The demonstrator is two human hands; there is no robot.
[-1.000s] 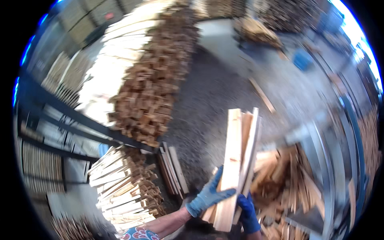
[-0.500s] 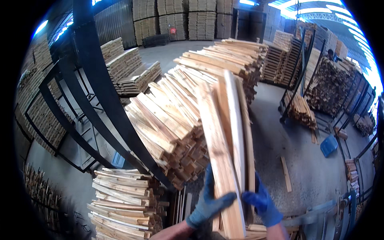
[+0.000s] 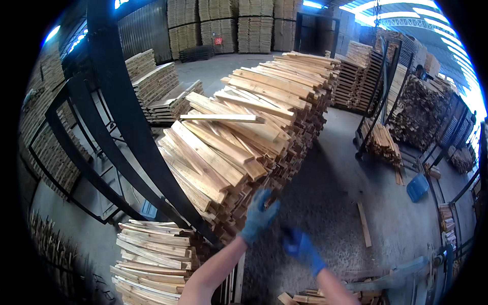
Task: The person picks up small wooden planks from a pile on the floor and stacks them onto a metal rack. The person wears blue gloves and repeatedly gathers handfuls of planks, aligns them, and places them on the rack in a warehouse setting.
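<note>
1. The left hand (image 3: 260,217), in a light blue glove, is seen just below the centre of the frame. Its grip is open, with thumb and fingers parted.
2. The right hand (image 3: 302,249), in a darker blue glove, is held lower and to the right, over the grey floor (image 3: 325,203). It is blurred, and whether its grip is open or closed cannot be told.
3. The large plank stack (image 3: 284,86) is spread from the centre of the frame toward the upper middle. Its lower end is placed nearest to the left hand; whether it is touched cannot be told.
4. A loose plank (image 3: 221,118) is laid nearly level across the top of this stack, left of centre.
5. A smaller plank stack (image 3: 150,259) is set at the lower left, beside the foot of a black metal post (image 3: 133,112).
6. A single plank (image 3: 364,224) is left lying on the floor, right of the hands.
7. A blue container (image 3: 417,187) is placed at the right, near a wheeled rack (image 3: 362,137) loaded with wood.
8. Tall timber piles (image 3: 254,33) are lined up along the top.
</note>
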